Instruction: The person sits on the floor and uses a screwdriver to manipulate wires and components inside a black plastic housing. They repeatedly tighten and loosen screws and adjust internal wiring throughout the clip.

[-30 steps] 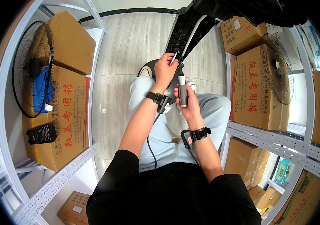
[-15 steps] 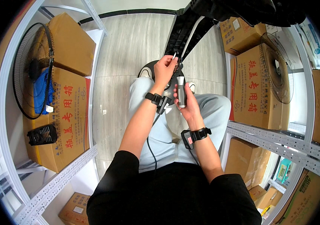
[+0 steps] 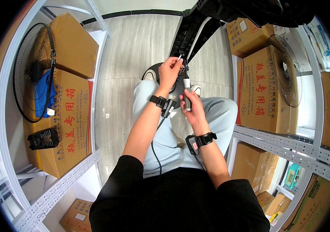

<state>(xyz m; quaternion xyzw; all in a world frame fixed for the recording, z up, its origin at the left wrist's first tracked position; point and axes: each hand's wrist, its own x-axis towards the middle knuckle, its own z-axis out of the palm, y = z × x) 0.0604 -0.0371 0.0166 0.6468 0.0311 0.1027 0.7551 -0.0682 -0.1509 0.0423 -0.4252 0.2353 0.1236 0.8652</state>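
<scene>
My left hand (image 3: 169, 71) pinches a thin white piece (image 3: 179, 58) at a joint low on a tall black plastic frame (image 3: 179, 33). My right hand (image 3: 192, 104) is closed round the grey-and-white handle of a screwdriver (image 3: 187, 86), whose shaft points up to that joint; its tip is too small to make out. Behind both hands a dark base (image 3: 158, 66) lies on the floor between my feet, partly hidden by my arms and legs. Black straps with small devices and cables sit on both wrists.
Metal shelving (image 3: 312, 149) flanks me, holding cardboard boxes (image 3: 76, 50). A wire fan guard (image 3: 31, 104) and a small black part (image 3: 43, 138) are on the left; another guard (image 3: 285, 58) leans on the right. Grey plank-look floor (image 3: 116, 58) runs between the shelves.
My right hand's thumb and fingers have shifted on the screwdriver handle, the thumb now crossing its front. My left hand moved very slightly and holds the same pinch.
</scene>
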